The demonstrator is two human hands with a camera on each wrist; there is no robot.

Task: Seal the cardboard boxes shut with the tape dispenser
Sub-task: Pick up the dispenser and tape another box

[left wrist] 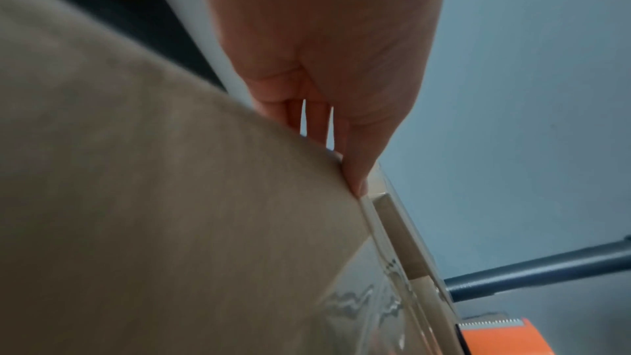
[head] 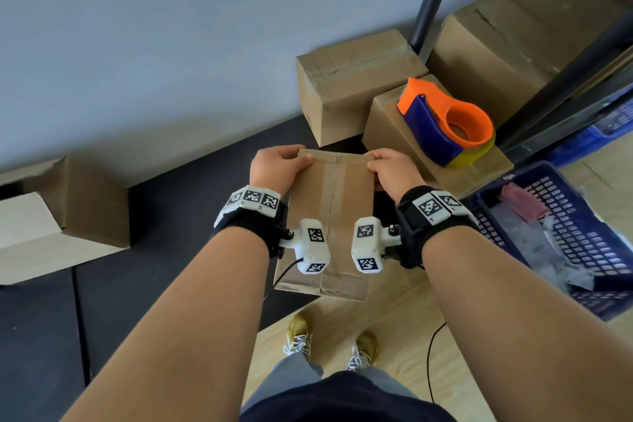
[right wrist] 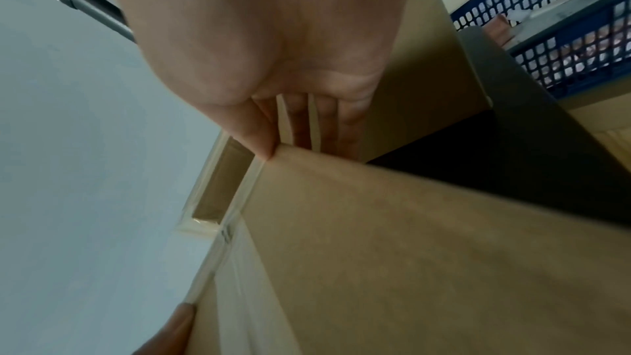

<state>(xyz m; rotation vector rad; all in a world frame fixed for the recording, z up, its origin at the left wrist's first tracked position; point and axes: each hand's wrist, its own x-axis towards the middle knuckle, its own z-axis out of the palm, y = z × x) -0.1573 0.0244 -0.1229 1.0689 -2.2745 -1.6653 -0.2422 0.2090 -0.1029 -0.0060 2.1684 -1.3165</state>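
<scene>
1. Head view, 9 o'clock: plain brown cardboard box (head: 65, 216) on its side against grey wall, matte, one edge dented. Seen in no wrist view.
2. Centre: left hand (head: 277, 164) gripping far-left corner of held box (head: 330, 216), thumb over top face, fingers curled behind far edge. Left wrist view adds thumb tip on the top edge, clear glossy tape (left wrist: 368, 315) wrinkled over the seam, fingers (left wrist: 317, 120) down the far face.
3. Held box: narrow, rectangular, corrugated, flaps closed, tape strip along centre seam; off the floor, above shoes, at 6 o'clock from the stacked boxes.
4. Right hand (head: 394, 171) gripping far-right corner the same way. Right wrist view alone shows the thumb pinching that corner, tape end folded over the far edge.
5. 1 o'clock: two taped boxes (head: 346, 79) by wall; tape dispenser (head: 445, 123) lying on the nearer one, smooth orange and dark blue plastic, round hub, yellowish roll. Serrated blade (left wrist: 491, 323) visible only from left wrist.
6. 3 o'clock: blue perforated plastic crate (head: 561, 209) holding crumpled clear bags.
</scene>
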